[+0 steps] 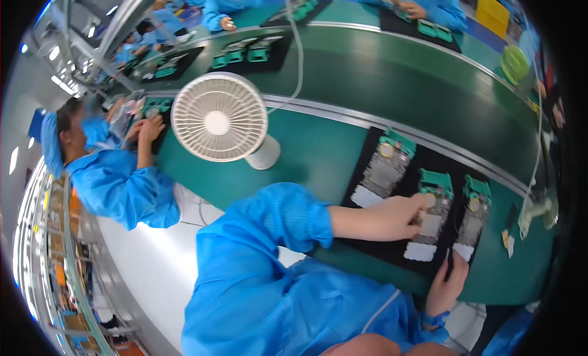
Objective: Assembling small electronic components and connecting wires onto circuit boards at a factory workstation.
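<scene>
Three circuit boards with green plastic ends and white pads lie side by side on a black mat (349,233). Over the middle board (432,224) reaches my left hand (389,218), its fingers curled together against the board's left edge near a round yellowish part. What those fingertips pinch is hidden. My right hand (447,287) is at the lower end of the right board (471,218), thumb and fingers closing near its white pad; a thin pale sliver shows there, too small to name. The left board (384,167) lies untouched beyond my left hand.
A white fan (220,118) stands on the green table (318,154) to the left. A metal rail borders a green conveyor (367,68) beyond. Small items (508,241) and a pale clamp (539,215) are at the right. A co-worker (122,178) sits left; others work across.
</scene>
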